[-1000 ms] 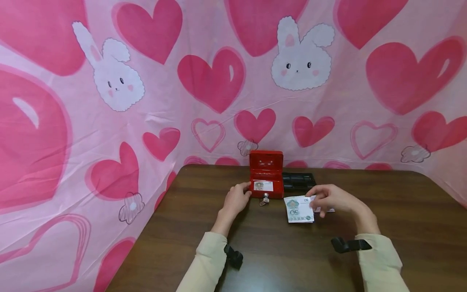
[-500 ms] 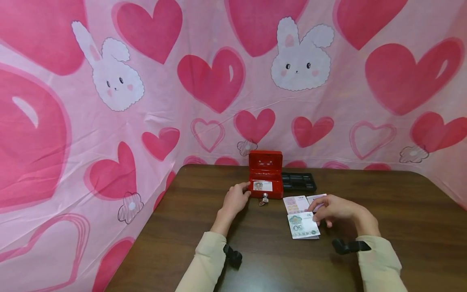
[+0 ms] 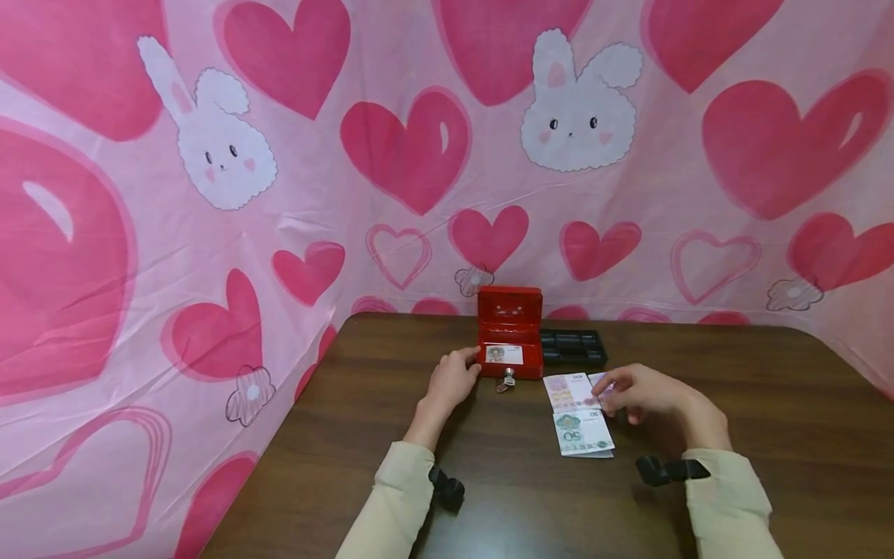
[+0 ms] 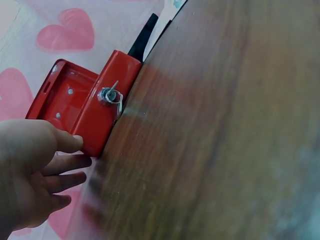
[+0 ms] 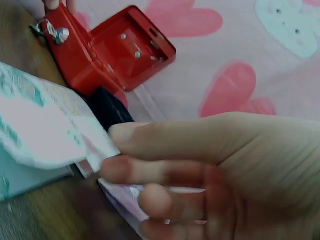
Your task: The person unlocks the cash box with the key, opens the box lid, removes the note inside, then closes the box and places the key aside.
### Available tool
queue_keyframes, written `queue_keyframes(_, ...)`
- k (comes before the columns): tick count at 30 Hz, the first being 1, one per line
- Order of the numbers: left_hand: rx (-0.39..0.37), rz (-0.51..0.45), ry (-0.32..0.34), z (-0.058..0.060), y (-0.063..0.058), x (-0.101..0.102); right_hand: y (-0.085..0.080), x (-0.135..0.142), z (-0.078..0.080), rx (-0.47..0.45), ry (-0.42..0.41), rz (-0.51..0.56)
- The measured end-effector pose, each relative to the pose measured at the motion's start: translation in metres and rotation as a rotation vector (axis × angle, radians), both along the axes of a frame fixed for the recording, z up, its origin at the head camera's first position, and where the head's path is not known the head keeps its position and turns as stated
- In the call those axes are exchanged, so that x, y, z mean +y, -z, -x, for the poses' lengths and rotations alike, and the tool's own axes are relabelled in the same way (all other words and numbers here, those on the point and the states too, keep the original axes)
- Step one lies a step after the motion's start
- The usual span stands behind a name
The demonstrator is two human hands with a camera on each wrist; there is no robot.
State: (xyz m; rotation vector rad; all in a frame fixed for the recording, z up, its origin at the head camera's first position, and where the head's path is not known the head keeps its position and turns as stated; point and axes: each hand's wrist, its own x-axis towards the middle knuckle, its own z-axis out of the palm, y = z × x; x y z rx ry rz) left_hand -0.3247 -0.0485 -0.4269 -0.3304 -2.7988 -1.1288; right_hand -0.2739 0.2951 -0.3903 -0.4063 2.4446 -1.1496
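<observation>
A red cash box (image 3: 528,372) stands with its lid raised, a banknote (image 3: 504,355) lying inside and a key (image 4: 118,97) hanging in its front lock. My left hand (image 3: 452,380) touches the box's left side, thumb tip on the front corner and fingers fairly straight. To the right, a pinkish 100 banknote (image 3: 567,392) lies behind a folded green 50 banknote (image 3: 583,435). My right hand (image 3: 648,394) pinches the right edge of the 100 banknote between thumb and forefinger. Another purplish note (image 5: 125,200) shows partly beneath that hand.
A black compartment tray (image 3: 574,347) stands right of the cash box. Both rest near the back edge of the brown wooden table (image 3: 335,435). Behind hangs a pink cloth (image 3: 405,62) with hearts and rabbits.
The right hand has drawn the green 50 banknote toward the front and let go of it, uncovering the 100 banknote. It has then moved back to that note. The left hand stays put.
</observation>
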Motion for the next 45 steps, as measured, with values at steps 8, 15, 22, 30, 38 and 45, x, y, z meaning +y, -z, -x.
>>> queue_keyframes(8, 0.014, 0.018, 0.028, 0.0, 0.005, 0.003, -0.008, -0.026, 0.003, 0.244, 0.095, 0.045)
queue_keyframes(15, 0.009, 0.032, 0.078, -0.002, 0.01, 0.002, -0.005, -0.059, 0.015, 0.359, 0.15, 0.071)
queue_keyframes(22, 0.007, 0.005, 0.042, 0.003, 0.009, -0.001, -0.003, -0.088, 0.047, 0.401, 0.267, 0.068)
queue_keyframes(30, -0.005, -0.044, 0.048, 0.007, 0.005, -0.001, 0.007, -0.105, 0.073, 0.366, 0.269, 0.012)
queue_keyframes(38, -0.02, -0.068, 0.039, 0.004, -0.001, -0.005, 0.01, -0.118, 0.084, 0.332, 0.221, -0.016)
queue_keyframes(45, -0.032, -0.058, 0.044, 0.003, 0.001, 0.0, 0.007, -0.122, 0.084, 0.349, 0.203, -0.21)
